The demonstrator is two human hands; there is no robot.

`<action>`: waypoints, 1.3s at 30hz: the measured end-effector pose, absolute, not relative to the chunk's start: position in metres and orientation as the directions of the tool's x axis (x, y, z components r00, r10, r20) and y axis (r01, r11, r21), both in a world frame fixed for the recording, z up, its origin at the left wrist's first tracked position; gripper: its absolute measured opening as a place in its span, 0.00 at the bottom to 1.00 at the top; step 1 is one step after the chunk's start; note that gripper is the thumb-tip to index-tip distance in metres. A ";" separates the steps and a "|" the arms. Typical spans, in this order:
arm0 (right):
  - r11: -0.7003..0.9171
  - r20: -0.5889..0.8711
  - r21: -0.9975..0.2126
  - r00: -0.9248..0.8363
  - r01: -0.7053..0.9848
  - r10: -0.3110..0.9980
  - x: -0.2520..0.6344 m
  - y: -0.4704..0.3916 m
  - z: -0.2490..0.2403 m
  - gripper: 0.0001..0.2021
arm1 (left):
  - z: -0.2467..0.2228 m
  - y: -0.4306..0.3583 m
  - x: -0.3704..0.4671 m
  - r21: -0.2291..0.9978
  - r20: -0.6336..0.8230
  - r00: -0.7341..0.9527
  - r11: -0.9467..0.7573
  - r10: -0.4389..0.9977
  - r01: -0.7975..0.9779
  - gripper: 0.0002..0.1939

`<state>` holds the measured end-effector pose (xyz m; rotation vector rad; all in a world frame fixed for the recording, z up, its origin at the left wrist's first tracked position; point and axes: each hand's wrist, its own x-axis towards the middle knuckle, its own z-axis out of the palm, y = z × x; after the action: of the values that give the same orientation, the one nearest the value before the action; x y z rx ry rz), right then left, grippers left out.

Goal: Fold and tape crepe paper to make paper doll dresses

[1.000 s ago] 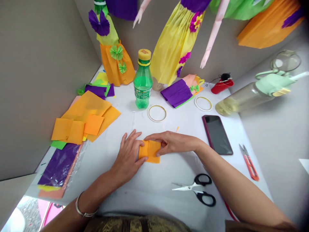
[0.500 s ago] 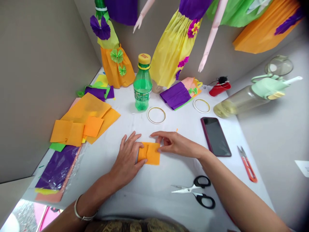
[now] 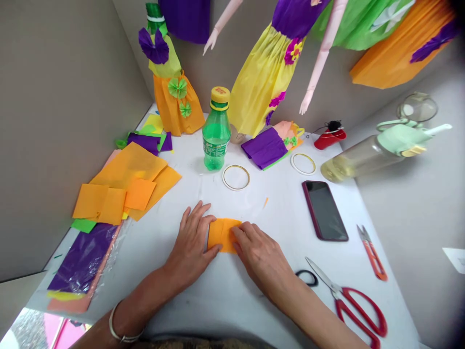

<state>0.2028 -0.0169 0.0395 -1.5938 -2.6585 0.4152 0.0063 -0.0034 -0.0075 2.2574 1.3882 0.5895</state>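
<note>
Nearest, at lower right: red-handled scissors [image 3: 336, 289] now exposed, since the right forearm has swung inward; it now covers most of the black-handled scissors [image 3: 315, 277], one loop showing. Just beyond, left grip [image 3: 192, 237] unchanged: thumb and index finger hold the left end of the orange paper [image 3: 220, 233] down on the counter [image 3: 181, 310]. Right grip [image 3: 256, 249] has moved from the paper's right edge to lie over its right end, fingers curled in and touching it; pinching or only pressing, cannot tell. Paper has hardly shifted and shows what looks like a crease near its middle. Judgement: with contact at both ends, the piece is probably steadier, and the fold can be worked from the right. Farther: small orange scrap [image 3: 266, 201], apart from the work; phone [image 3: 325, 211] to the right, orange sheets [image 3: 127, 165] to the left, both untouched. Then a white ring [image 3: 236, 188], the green bottle [image 3: 216, 138] standing upright behind it, and the yellow skirt [image 3: 256, 82] at the back.
</note>
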 end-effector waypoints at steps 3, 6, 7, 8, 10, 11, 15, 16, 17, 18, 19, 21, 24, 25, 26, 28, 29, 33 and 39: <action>0.443 -0.018 -0.252 -0.462 0.860 0.887 0.202 -0.026 0.038 0.10 | -0.007 -0.004 0.006 0.543 0.132 0.411 -0.413 0.902 0.731 0.21; 0.493 0.066 -0.266 -0.494 0.828 0.867 0.197 -0.036 0.036 0.13 | -0.007 -0.004 0.006 0.536 0.135 0.412 -0.416 0.901 0.734 0.21; 0.505 0.072 -0.259 -0.505 0.824 0.860 0.196 -0.038 0.033 0.14 | -0.008 -0.004 0.006 0.535 0.136 0.412 -0.417 0.901 0.735 0.21; 0.507 0.067 -0.250 -0.507 0.825 0.859 0.194 -0.041 0.031 0.14 | -0.008 -0.004 0.006 0.532 0.139 0.412 -0.419 0.901 0.736 0.21; 0.490 0.061 -0.248 -0.491 0.836 0.869 0.192 -0.045 0.024 0.14 | -0.009 -0.005 0.005 0.526 0.141 0.413 -0.422 0.900 0.739 0.22; 0.477 0.066 -0.256 -0.478 0.840 0.876 0.191 -0.046 0.022 0.14 | -0.010 -0.005 0.005 0.521 0.140 0.416 -0.424 0.899 0.741 0.22; 0.469 0.133 -0.312 -0.451 0.826 0.882 0.192 -0.052 0.016 0.15 | -0.011 -0.004 0.005 0.503 0.142 0.426 -0.436 0.893 0.746 0.23; 0.473 0.143 -0.326 -0.451 0.819 0.881 0.192 -0.053 0.015 0.14 | -0.011 -0.004 0.006 0.501 0.145 0.427 -0.439 0.892 0.746 0.23; 0.476 0.149 -0.340 -0.453 0.811 0.879 0.193 -0.054 0.014 0.14 | -0.010 -0.004 0.006 0.500 0.147 0.427 -0.440 0.892 0.746 0.23; 0.476 0.148 -0.355 -0.454 0.805 0.879 0.193 -0.054 0.014 0.13 | -0.010 -0.004 0.006 0.501 0.150 0.427 -0.441 0.892 0.745 0.24; 0.471 0.142 -0.372 -0.453 0.800 0.880 0.193 -0.055 0.013 0.13 | -0.009 -0.004 0.006 0.506 0.150 0.427 -0.440 0.892 0.742 0.24; 0.456 0.125 -0.406 -0.446 0.792 0.886 0.193 -0.055 0.012 0.12 | -0.007 -0.003 0.004 0.526 0.148 0.425 -0.435 0.893 0.731 0.24; 0.434 0.110 -0.454 -0.434 0.778 0.894 0.194 -0.054 0.011 0.11 | -0.001 -0.004 0.000 0.554 0.143 0.454 -0.451 0.879 0.699 0.23; 0.428 0.106 -0.465 -0.431 0.775 0.896 0.194 -0.054 0.010 0.10 | 0.000 -0.004 -0.002 0.553 0.146 0.474 -0.469 0.868 0.688 0.23; 0.421 0.100 -0.473 -0.428 0.774 0.898 0.194 -0.053 0.010 0.10 | 0.002 -0.005 -0.003 0.545 0.154 0.494 -0.491 0.856 0.680 0.22; 0.404 0.081 -0.483 -0.419 0.777 0.904 0.194 -0.053 0.010 0.09 | 0.007 -0.008 -0.006 0.518 0.174 0.528 -0.533 0.831 0.669 0.21; 0.395 0.076 -0.486 -0.413 0.780 0.908 0.194 -0.053 0.009 0.09 | 0.009 -0.010 -0.006 0.503 0.185 0.540 -0.551 0.821 0.666 0.23; 0.372 0.080 -0.497 -0.385 0.784 0.920 0.195 -0.053 0.007 0.09 | 0.013 -0.014 -0.007 0.465 0.205 0.576 -0.597 0.791 0.654 0.22; 0.362 0.082 -0.509 -0.374 0.781 0.924 0.197 -0.053 0.004 0.08 | 0.007 -0.011 -0.008 0.433 0.189 0.589 -0.605 0.786 0.668 0.04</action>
<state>0.1969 -0.0526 0.0037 -1.4951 -2.2745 0.5573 -0.0076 -0.0110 0.0073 2.5049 1.1843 0.5241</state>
